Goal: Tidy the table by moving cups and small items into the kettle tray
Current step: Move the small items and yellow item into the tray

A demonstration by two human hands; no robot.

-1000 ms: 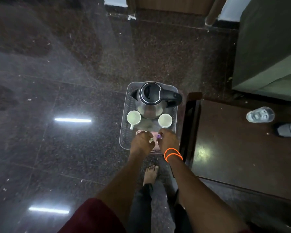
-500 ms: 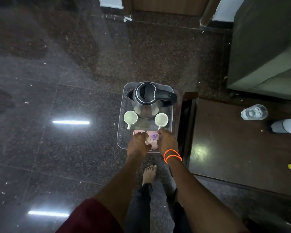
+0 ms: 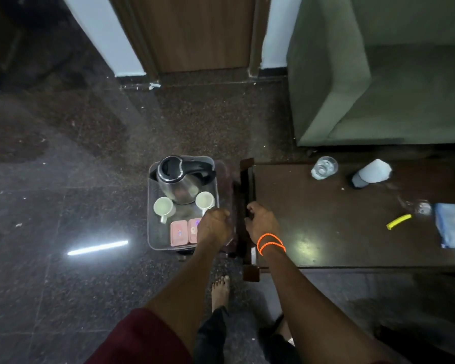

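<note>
The kettle tray (image 3: 150, 206) sits on the floor off the bench's (image 3: 326, 219) left edge, carrying a kettle (image 3: 180, 179), two cups (image 3: 164, 207) and pink packets (image 3: 178, 232). The left hand (image 3: 213, 227) curls its fingers on the tray's right rim; the right hand (image 3: 262, 223) grips the bench's left edge.

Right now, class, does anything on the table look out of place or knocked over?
Yes. A white cup lies tipped on its side near the table's far edge, beside an upright clear glass.
</note>
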